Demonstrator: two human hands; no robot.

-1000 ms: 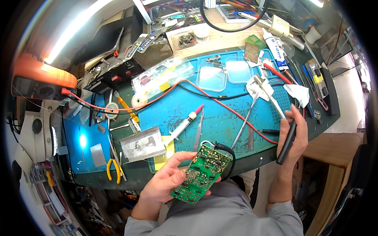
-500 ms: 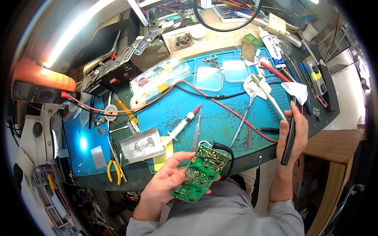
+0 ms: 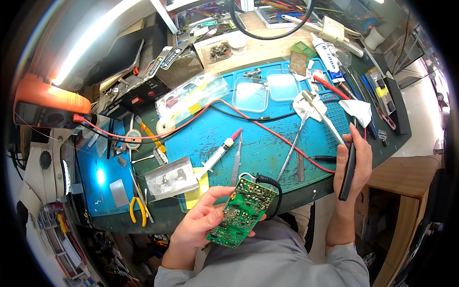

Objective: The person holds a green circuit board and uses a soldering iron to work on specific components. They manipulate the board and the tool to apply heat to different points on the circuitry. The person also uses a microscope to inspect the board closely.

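My left hand (image 3: 203,221) grips a green circuit board (image 3: 244,210) by its edges, thumb on the near side, solder side up. A white wire and a black cable (image 3: 278,191) with a ribbed sleeve leave its far end. Over the bench's right front edge, my right hand (image 3: 358,160) is closed around a slim black tool (image 3: 348,177), pointing away from me. The tool's far end reaches a crumpled white tissue (image 3: 356,111); whether it pinches the tissue I cannot tell. Beyond the board lie a syringe (image 3: 216,157) with a pink tip and a metal scalpel-like tool (image 3: 236,165).
At left stands an orange multimeter (image 3: 50,103); its red lead (image 3: 279,136) and black lead cross the blue mat (image 3: 267,153). Nearby are a metal tray (image 3: 169,179), yellow-handled pliers (image 3: 138,210) and clear plastic boxes (image 3: 250,94). A glue tube (image 3: 327,57) lies at far right.
The whole view has shifted slightly, with bench items sliding a little left. Both hands keep their hold on the circuit board and the black tool.
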